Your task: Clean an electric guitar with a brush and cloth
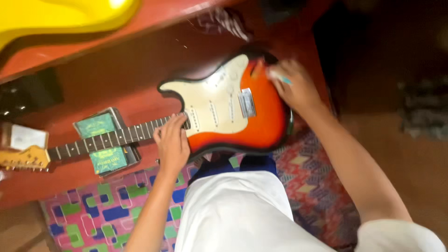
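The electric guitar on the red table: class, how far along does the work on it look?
Done: the guitar lies flat, its neck propped on a green box. In hand: the left hand steadies the neck joint while the right hand, holding a small pale object, blurs over the body's end. Whether strings remain to fit cannot be told.

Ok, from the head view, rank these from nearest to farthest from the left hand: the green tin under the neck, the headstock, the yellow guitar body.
Measured from the left hand, which rests on the neck where it meets the body:
1. Green tin, under the neck, just beyond the hand toward the headstock.
2. Headstock, at the neck's far end by the picture's left edge.
3. Yellow guitar body, in the picture's top left corner.
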